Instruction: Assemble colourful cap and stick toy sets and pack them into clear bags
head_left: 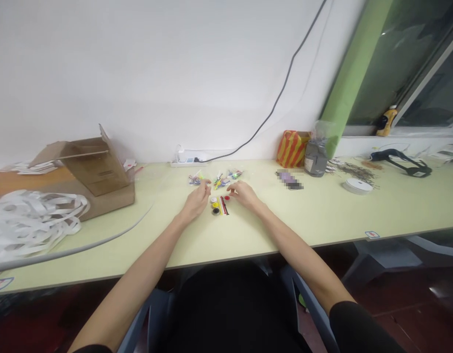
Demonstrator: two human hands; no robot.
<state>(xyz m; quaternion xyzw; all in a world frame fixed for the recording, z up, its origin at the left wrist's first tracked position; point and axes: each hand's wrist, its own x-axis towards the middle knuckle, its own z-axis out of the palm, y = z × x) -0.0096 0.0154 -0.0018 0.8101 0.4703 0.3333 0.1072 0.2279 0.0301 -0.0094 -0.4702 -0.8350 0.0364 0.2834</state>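
Along a pale green desktop (322, 211), from the left: a heap of looped white paper strips (31, 225); an open brown cardboard box (94, 179), flaps raised; a white power strip (186, 158) against the wall. At centre, clear plastic packets of small coloured parts (221, 180) lie in a loose row above small round yellow, black and red pots (215, 206) and thin red and black sticks (223, 206). Left hand (197, 201): half-open, fingers curved, just below the packets. Right hand (244, 193): half-open, just beside the red pot. Any pinched item cannot be made out. Pieces this small suit fingertip handling. Further right: an orange-and-yellow striped bag (292, 149), a grey jar (315, 159), a white tape roll (358, 185), a black strap (401, 163).
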